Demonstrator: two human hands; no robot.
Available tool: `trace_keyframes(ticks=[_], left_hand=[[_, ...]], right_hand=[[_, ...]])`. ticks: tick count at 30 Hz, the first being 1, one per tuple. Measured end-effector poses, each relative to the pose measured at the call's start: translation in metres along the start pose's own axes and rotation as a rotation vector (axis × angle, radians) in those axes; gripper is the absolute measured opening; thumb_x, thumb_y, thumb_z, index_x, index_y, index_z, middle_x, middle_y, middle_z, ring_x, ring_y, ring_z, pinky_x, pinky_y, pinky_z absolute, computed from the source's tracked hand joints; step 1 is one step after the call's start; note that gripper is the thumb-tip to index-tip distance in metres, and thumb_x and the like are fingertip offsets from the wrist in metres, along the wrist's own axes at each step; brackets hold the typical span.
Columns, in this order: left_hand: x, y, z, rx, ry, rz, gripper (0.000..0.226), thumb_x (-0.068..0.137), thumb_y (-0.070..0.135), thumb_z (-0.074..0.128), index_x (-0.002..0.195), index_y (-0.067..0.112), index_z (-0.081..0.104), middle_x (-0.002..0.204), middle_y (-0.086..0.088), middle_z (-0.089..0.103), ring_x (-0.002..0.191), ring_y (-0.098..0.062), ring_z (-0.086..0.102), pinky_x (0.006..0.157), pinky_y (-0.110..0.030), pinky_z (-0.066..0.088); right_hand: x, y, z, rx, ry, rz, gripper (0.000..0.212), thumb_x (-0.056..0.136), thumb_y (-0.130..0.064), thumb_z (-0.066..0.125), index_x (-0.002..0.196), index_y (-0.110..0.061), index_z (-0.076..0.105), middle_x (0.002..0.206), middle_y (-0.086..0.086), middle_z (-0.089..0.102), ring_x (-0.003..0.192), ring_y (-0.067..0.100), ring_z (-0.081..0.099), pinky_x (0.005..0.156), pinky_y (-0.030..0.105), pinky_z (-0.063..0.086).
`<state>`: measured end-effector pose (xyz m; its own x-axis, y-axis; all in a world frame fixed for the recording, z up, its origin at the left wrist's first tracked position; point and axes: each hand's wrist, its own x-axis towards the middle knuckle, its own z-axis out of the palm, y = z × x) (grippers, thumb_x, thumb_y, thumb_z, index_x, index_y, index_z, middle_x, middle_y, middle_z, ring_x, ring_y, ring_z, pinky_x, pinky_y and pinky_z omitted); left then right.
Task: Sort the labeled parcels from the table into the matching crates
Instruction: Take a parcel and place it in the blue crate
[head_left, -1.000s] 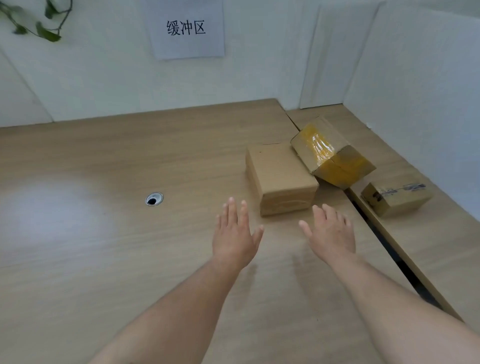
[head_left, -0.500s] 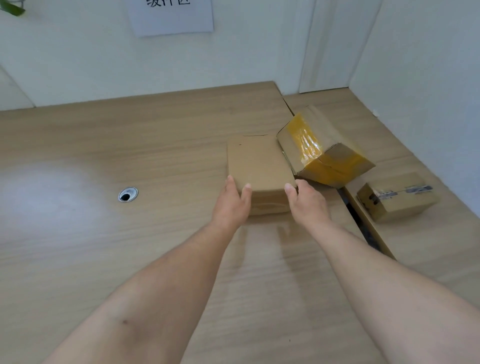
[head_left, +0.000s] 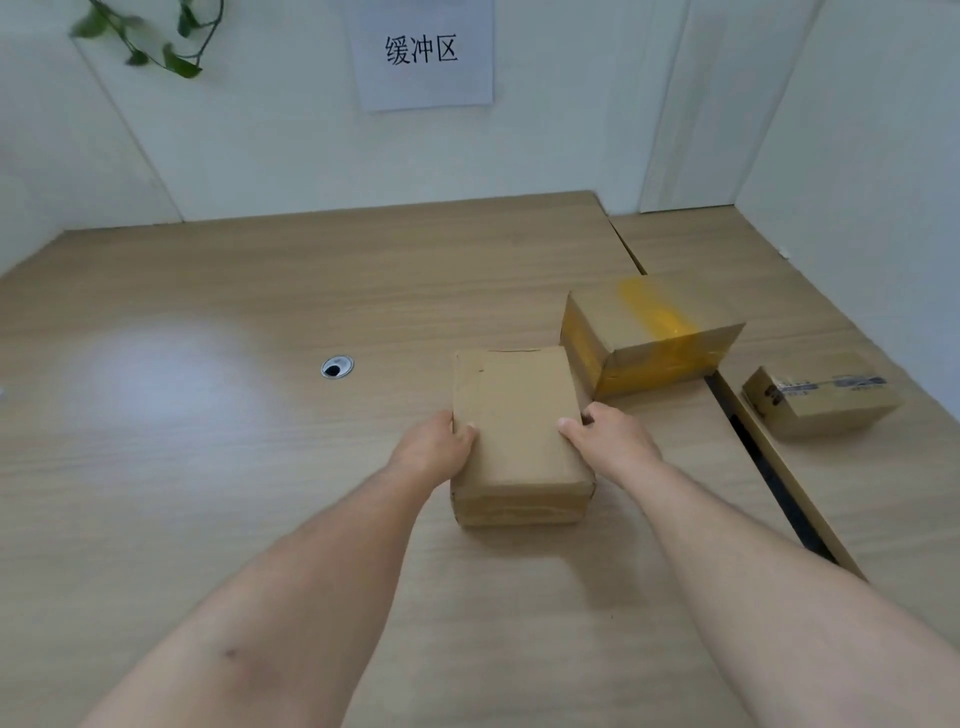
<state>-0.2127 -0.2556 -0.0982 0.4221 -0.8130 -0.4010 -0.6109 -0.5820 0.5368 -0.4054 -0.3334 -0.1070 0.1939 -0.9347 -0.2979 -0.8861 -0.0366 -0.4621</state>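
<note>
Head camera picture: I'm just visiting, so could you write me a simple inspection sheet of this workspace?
Surface: light wood-grain table, with a second wooden tabletop to its right across a dark gap.
Job's things: plain brown cardboard parcel near the middle; brown cardboard parcel banded with yellow tape behind it to the right; small brown cardboard parcel with a dark printed strip on the second tabletop; no crates seen.
Clutter: nothing seen; only a round metal-rimmed hole in the table.
Hands: left hand and right hand grip the plain parcel's two sides.
Cables: nothing seen.
Surroundings: white wall panels, a white paper sign with black characters, a green leafy vine.
</note>
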Motion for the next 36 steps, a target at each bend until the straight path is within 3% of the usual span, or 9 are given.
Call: trace_keyframes(ticks=[6,10,14,18,20,24,27,31,36], left_hand=[[-0.031,-0.018,-0.009,-0.237,-0.029,-0.035,0.021,0.094,0.021,0.047,0.112,0.015,0.056,0.120,-0.009,0.061,0.106,-0.028,0.057,0.086,-0.032,0.048],[-0.048,-0.033,-0.024,-0.364,-0.033,-0.051,0.045,0.087,0.009,0.050,0.131,0.019,0.048,0.113,-0.008,0.060,0.105,-0.029,0.059,0.091,-0.045,0.053],[-0.064,-0.050,-0.045,-0.615,0.003,-0.057,0.058,0.084,0.008,0.052,0.138,0.027,0.039,0.115,-0.006,0.060,0.101,-0.024,0.061,0.089,-0.043,0.054],[-0.075,-0.065,-0.069,-0.827,0.101,-0.106,0.033,0.088,0.043,0.059,0.108,0.020,0.044,0.109,-0.003,0.057,0.086,-0.016,0.057,0.086,-0.043,0.051],[-0.082,-0.074,-0.082,-0.845,0.151,-0.122,0.053,0.082,0.069,0.053,0.105,0.022,0.043,0.115,-0.002,0.055,0.098,-0.019,0.058,0.090,-0.046,0.050],[-0.101,-0.092,-0.106,-0.758,0.126,-0.149,0.102,0.060,0.094,0.035,0.140,0.031,0.035,0.134,0.002,0.046,0.117,-0.029,0.050,0.089,-0.058,0.047],[-0.108,-0.110,-0.115,-0.679,0.126,-0.147,0.077,0.077,0.082,0.033,0.135,0.034,0.046,0.130,0.001,0.048,0.115,-0.030,0.050,0.088,-0.054,0.048],[-0.121,-0.136,-0.120,-0.712,0.141,-0.120,0.020,0.088,0.042,0.044,0.095,0.029,0.058,0.107,-0.001,0.056,0.098,-0.024,0.053,0.080,-0.038,0.042],[-0.134,-0.163,-0.123,-0.774,0.139,-0.075,0.016,0.087,0.027,0.043,0.099,0.022,0.053,0.100,-0.004,0.057,0.084,-0.022,0.052,0.075,-0.033,0.045]], right_hand=[[-0.030,-0.019,0.005,0.285,-0.127,0.045,0.028,0.087,-0.029,0.060,0.108,-0.016,0.046,0.107,0.007,0.059,0.095,0.026,0.058,0.081,0.042,0.053],[-0.048,-0.036,0.008,0.318,-0.245,0.015,0.042,0.086,-0.021,0.061,0.124,-0.018,0.043,0.114,0.005,0.057,0.100,0.027,0.058,0.087,0.046,0.053],[-0.062,-0.062,0.007,0.505,-0.266,-0.012,0.058,0.084,-0.010,0.062,0.136,-0.021,0.039,0.127,0.007,0.055,0.111,0.028,0.054,0.090,0.047,0.051],[-0.075,-0.092,0.009,0.717,-0.246,-0.027,0.055,0.086,-0.047,0.062,0.126,-0.013,0.045,0.126,0.006,0.055,0.110,0.023,0.055,0.095,0.050,0.048],[-0.085,-0.107,0.012,0.745,-0.228,-0.006,0.068,0.082,-0.068,0.050,0.128,-0.018,0.044,0.120,0.004,0.058,0.102,0.022,0.060,0.090,0.049,0.049],[-0.106,-0.130,0.021,0.678,-0.279,0.020,0.066,0.078,-0.084,0.027,0.114,-0.033,0.048,0.102,0.004,0.064,0.092,0.024,0.062,0.084,0.048,0.048],[-0.120,-0.143,0.031,0.631,-0.274,0.027,0.057,0.086,-0.072,0.031,0.114,-0.027,0.053,0.102,0.005,0.065,0.091,0.024,0.062,0.082,0.046,0.049],[-0.135,-0.154,0.045,0.643,-0.217,-0.019,0.026,0.092,-0.036,0.046,0.104,-0.015,0.055,0.098,0.006,0.059,0.084,0.022,0.056,0.085,0.043,0.048],[-0.154,-0.168,0.055,0.696,-0.199,-0.064,0.024,0.094,-0.027,0.048,0.113,-0.012,0.050,0.095,0.008,0.059,0.077,0.023,0.058,0.083,0.046,0.052]])
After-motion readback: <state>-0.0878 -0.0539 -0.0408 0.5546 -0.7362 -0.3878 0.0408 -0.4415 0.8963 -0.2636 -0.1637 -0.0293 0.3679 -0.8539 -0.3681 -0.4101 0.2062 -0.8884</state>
